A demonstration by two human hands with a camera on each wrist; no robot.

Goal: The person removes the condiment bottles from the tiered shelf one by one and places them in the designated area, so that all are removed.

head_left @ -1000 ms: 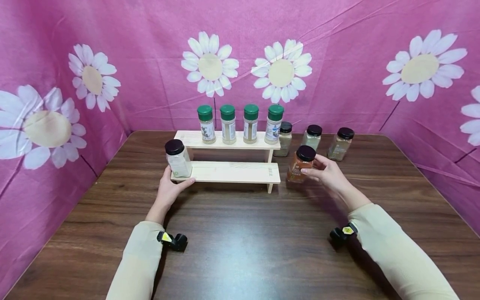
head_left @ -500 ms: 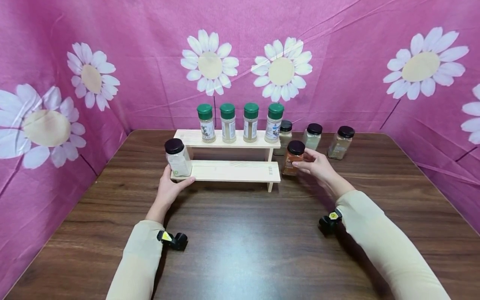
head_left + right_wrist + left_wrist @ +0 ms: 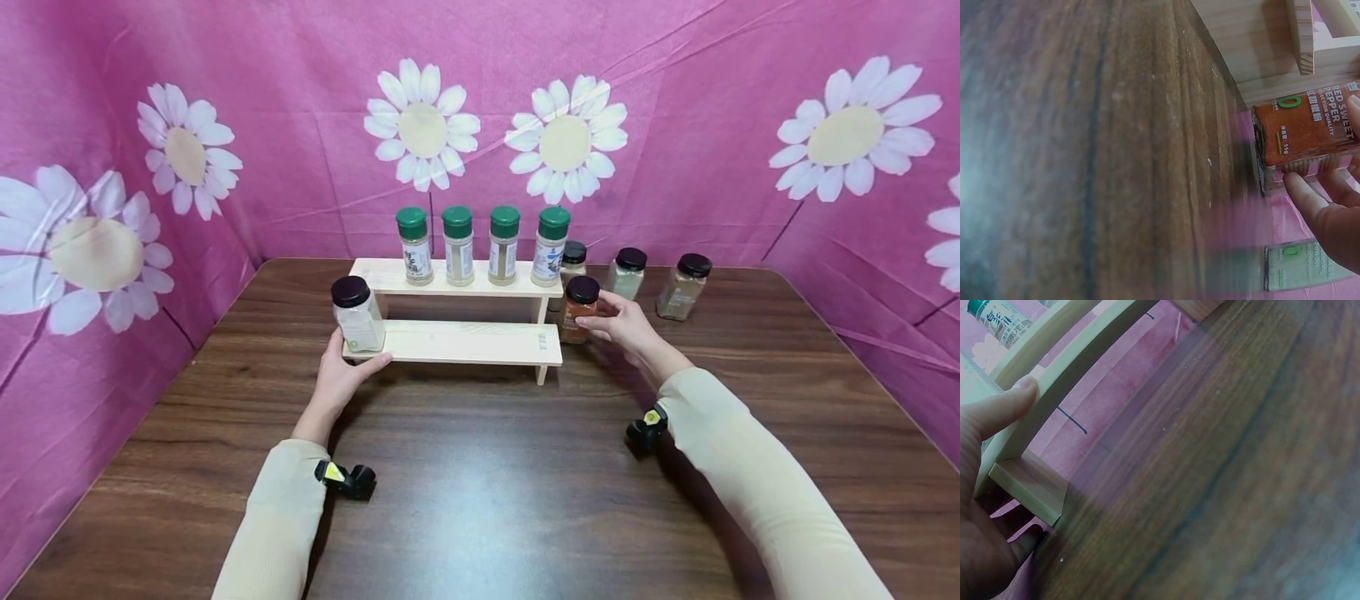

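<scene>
A two-step wooden spice rack (image 3: 465,342) stands on the table. My left hand (image 3: 339,382) grips the left end of its lower shelf, the thumb on the front edge (image 3: 1022,394) and the other fingers around the side. On that end sits a black-lidded jar of white powder (image 3: 362,327). Beside the rack's right end, my right hand (image 3: 628,327) holds a black-lidded jar of red sweet pepper (image 3: 572,312) upright between thumb and fingers. The right wrist view shows the label of this red pepper jar (image 3: 1304,128) close to the rack's side; whether its base touches the table I cannot tell.
Several green-capped shakers (image 3: 459,250) line the upper shelf. Behind the rack's right end, a black-lidded jar (image 3: 573,265) is partly hidden. Farther right stand a pale green jar (image 3: 626,279) and a brownish one (image 3: 680,293). A pink flowered cloth (image 3: 480,167) encloses the table's back and sides.
My right hand has carried the red pepper jar leftward and slightly back, from the right of the rack to close beside its end. The left hand and the rack have stayed in place.
</scene>
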